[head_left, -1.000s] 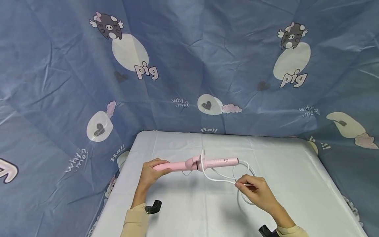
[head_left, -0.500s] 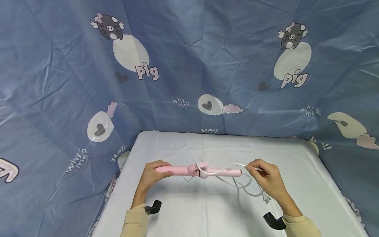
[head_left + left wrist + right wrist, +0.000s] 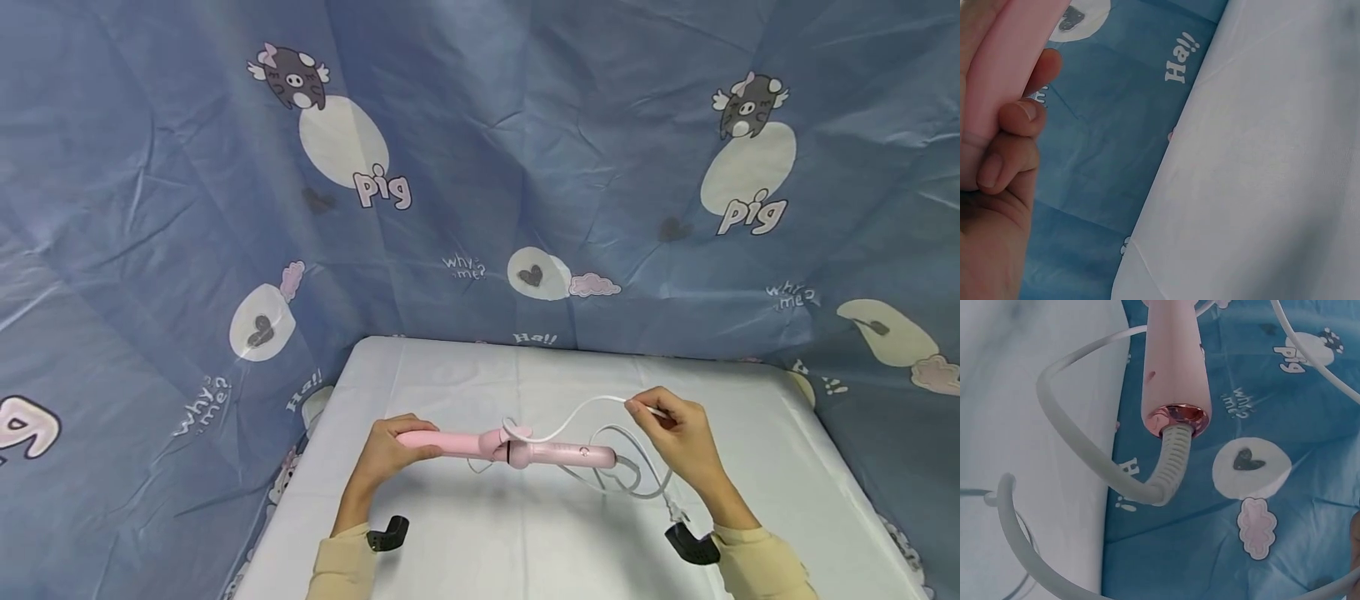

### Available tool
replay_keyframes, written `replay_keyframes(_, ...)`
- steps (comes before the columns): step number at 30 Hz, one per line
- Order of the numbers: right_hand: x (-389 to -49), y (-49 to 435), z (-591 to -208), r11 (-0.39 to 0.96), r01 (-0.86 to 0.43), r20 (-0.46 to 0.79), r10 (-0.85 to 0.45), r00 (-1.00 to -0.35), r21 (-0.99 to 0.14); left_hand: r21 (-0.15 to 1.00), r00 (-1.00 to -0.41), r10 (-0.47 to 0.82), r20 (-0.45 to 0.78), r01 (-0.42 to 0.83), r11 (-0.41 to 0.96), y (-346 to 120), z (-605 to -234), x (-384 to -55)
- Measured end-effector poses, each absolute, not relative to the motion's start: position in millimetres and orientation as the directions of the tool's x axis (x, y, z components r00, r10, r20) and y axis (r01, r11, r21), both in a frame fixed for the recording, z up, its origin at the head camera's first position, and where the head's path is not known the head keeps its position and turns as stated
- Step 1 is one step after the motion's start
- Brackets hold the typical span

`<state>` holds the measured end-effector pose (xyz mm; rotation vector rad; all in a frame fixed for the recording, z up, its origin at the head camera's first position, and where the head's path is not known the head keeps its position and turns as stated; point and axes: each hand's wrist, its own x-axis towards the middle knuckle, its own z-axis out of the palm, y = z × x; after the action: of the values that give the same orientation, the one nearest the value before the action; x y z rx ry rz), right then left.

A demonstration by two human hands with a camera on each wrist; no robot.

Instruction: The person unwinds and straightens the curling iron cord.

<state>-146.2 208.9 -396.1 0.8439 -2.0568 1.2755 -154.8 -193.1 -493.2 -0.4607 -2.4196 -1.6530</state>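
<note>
In the head view my left hand [image 3: 382,457] grips the barrel end of a pink curling iron [image 3: 562,453], held level above the table. The left wrist view shows the fingers [image 3: 1019,119] curled round the barrel [image 3: 1016,56]. A white power cord [image 3: 600,397] loops over the iron near its clamp. My right hand [image 3: 678,433] pinches that cord between thumb and fingers, up and right of the handle end. More cord hangs in loose loops below, with the plug [image 3: 677,513] by the right wrist. In the right wrist view the handle [image 3: 1175,369] and ribbed cord sleeve [image 3: 1174,456] are close.
A white-covered table [image 3: 450,375] lies under both hands. Blue printed fabric [image 3: 465,208] hangs behind it and at its sides. Black wrist mounts [image 3: 388,534] sit on both forearms.
My right hand has moved right and upward, drawing the cord from below the handle to above it. The curling iron has dropped slightly. My left hand keeps its grip; the head view has tilted a little.
</note>
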Motion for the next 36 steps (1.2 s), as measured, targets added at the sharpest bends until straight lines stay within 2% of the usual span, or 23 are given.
replay_keyframes(6, -150, 209, -397, 0.417, -0.688, 0.675, -0.206, -0.708, -0.594, 0.875, -0.931, 0.169, 0.323, 0.361, 0.322, -195, -493, -155)
replay_keyframes(14, -157, 210, -399, 0.453, -0.671, 0.667, -0.2, -0.718, -0.587, 0.876, -0.929, 0.171, 0.328, 0.367, 0.313, -196, -492, -153)
replay_keyframes(22, -171, 213, -405, 0.522, -0.572, 0.581, -0.169, -0.796, -0.633, 0.872, -0.918, 0.193, 0.345, 0.39, 0.296, -196, -496, -153)
replay_keyframes(36, -219, 236, -462, 0.575, -0.438, 0.449, -0.133, -0.884, -0.691, 0.869, -0.908, 0.184, 0.376, 0.414, 0.27, -199, -497, -153)
